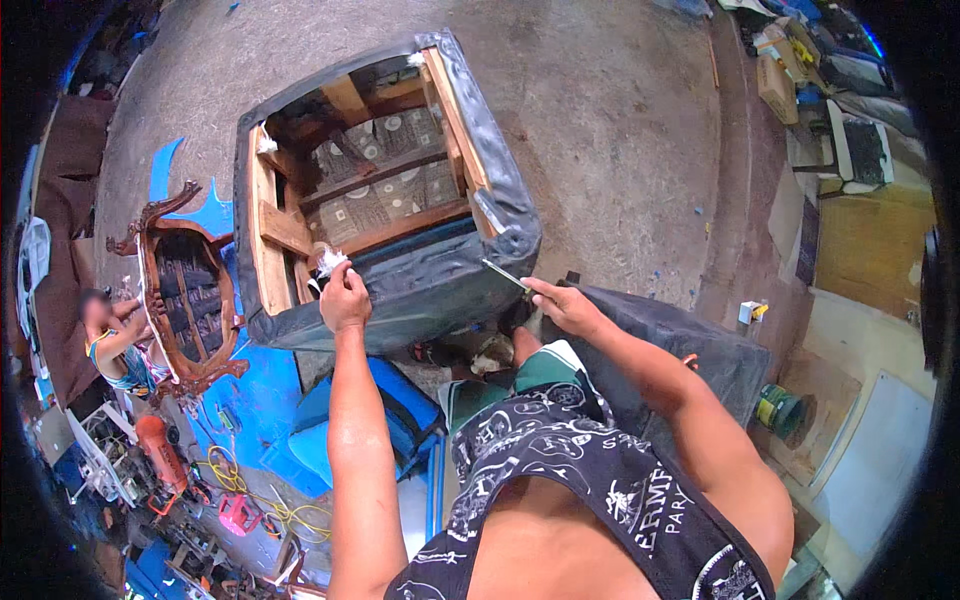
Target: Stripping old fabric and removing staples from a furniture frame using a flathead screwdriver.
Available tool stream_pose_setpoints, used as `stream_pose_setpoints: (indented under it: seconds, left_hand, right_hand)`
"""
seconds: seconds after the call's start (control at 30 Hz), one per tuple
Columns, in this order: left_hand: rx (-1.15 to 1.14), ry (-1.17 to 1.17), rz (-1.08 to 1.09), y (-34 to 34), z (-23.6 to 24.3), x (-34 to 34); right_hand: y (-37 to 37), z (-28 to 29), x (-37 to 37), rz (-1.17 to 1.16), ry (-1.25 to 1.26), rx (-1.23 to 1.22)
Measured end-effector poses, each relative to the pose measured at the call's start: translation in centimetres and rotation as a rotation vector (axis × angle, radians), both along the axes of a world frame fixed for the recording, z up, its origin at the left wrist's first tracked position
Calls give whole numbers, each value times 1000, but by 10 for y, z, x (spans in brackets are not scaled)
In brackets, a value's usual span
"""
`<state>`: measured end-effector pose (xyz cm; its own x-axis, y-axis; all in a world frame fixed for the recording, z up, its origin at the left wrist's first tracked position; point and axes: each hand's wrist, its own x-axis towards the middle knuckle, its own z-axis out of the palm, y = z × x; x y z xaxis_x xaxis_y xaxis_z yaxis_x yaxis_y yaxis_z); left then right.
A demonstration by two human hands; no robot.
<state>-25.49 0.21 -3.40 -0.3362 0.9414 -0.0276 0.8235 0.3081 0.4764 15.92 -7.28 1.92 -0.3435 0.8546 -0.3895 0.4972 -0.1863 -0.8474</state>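
In front of me a black-covered seat (420,290) lies with its open wooden frame facing up, its patterned inner fabric showing between the slats. My left hand (346,297) is closed at its near edge, pinching a tuft of white stuffing (331,260). More white tufts stick out at the frame's corners. To the right, my right hand (565,305) grips a slim metal rod-like tool (505,274), whose tip points toward the seat's near right corner. The tool's handle end is hidden in my fingers, so its exact kind cannot be told.
A black padded piece (680,345) lies by my right arm. At left, another person (125,345) handles a carved wooden chair frame (190,300) over blue sheeting (270,380). A yellow cord (290,515) and tools litter the lower left. A green can (780,410) stands at right.
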Motion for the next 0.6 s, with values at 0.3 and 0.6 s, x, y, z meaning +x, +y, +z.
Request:
stream_pose_setpoints:
  seconds: [0.3,0.6]
  left_hand:
    - [-8,-3,7,4,5,3]
    - [14,-45,1,4,7,2]
  right_hand:
    - [19,90,-14,250,-404,37]
    - [68,115,-26,477,-583,146]
